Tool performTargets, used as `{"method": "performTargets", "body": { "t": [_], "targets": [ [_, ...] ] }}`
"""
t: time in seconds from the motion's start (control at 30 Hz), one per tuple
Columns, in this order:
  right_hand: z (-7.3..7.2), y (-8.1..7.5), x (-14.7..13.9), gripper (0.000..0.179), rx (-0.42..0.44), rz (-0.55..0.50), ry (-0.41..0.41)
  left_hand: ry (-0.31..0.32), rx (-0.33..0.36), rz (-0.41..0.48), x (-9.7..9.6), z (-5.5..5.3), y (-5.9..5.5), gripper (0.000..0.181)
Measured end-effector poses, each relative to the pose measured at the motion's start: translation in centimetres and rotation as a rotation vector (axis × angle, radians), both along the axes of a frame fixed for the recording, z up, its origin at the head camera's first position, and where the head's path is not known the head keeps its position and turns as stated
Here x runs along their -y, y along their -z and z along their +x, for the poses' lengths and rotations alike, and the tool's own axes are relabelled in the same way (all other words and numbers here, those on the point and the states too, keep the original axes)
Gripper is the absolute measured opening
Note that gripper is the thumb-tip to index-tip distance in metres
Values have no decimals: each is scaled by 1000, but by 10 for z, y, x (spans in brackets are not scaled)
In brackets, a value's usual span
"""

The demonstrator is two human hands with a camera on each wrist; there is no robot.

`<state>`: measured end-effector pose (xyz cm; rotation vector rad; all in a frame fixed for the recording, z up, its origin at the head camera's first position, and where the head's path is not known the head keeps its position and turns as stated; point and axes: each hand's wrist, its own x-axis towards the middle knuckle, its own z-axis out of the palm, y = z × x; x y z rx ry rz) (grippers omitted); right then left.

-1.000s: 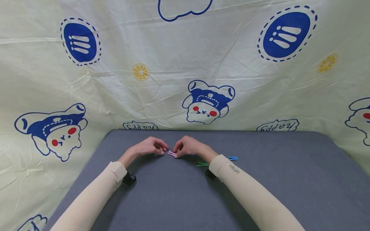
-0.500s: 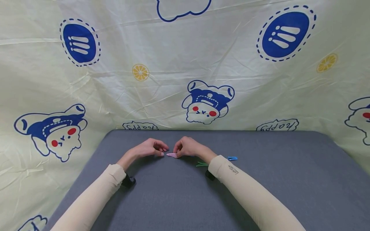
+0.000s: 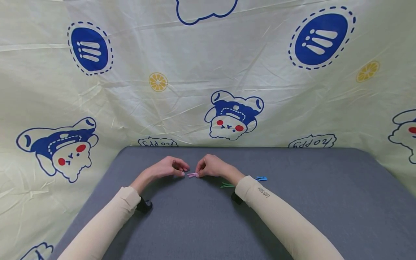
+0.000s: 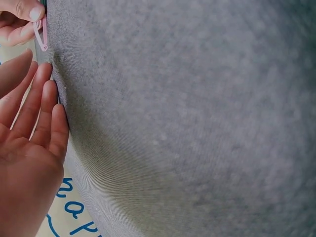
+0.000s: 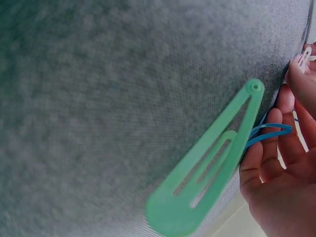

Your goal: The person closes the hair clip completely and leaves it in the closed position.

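My right hand [image 3: 212, 166] pinches a pink snap hair clip [image 3: 192, 175] between thumb and fingers, above the table's far part. The clip's narrow end points towards my left hand [image 3: 168, 168]. That hand hovers just left of it with relaxed fingers and holds nothing; in the left wrist view, a small gap separates its fingertips from the pink hair clip [image 4: 41, 37]. A green hair clip [image 5: 207, 168] lies on the table close to my right wrist. By the right hand's lower fingers, a blue hair clip [image 5: 271, 132] shows in the right wrist view, partly hidden behind the green one.
Another blue hair clip [image 3: 261, 178] lies to the right, beyond my right sleeve. The table has a dark grey cloth top [image 3: 182, 224]. Behind it hangs a pale curtain [image 3: 195, 54] with printed cartoon figures. Both wrists carry black camera mounts.
The pink hair clip has turned in my right fingers, from a slant to nearly level, and shows a different side. My left hand has sunk very slightly. The other clips stay put.
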<state>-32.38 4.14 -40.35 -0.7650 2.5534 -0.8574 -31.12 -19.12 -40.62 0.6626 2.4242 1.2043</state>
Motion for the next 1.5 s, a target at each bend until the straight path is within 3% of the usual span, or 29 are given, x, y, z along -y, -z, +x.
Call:
{"method": "performTargets", "body": {
  "t": [0.2,0.27,0.47,0.5,0.7,0.87,1.23,1.5],
  "targets": [
    [0,-2,-2,5,-18,-13,-6,-17,-8,20,0,4,-2,32],
    [0,-2,-2,5,-28,-22,-4,-25,-6,25,-2,9,-8,32],
    [2,-8,-3,4,-50,-31,14,-38,-26,21,-1,8,-8,32],
    [3,-9,-3,4,-52,-32,16,-45,-32,20,0,5,-4,32],
    [6,-15,-6,4,-54,-53,22,-124,-34,13,0,8,-5,30],
    [8,-20,-9,5,-73,-93,17,-161,-73,14,-1,7,-5,28],
    [14,-27,-16,10,-101,-162,58,-180,-141,55,-5,12,-7,31],
    [26,-33,-27,11,-162,-155,94,-201,-185,108,-12,17,-11,29]
  ]
}}
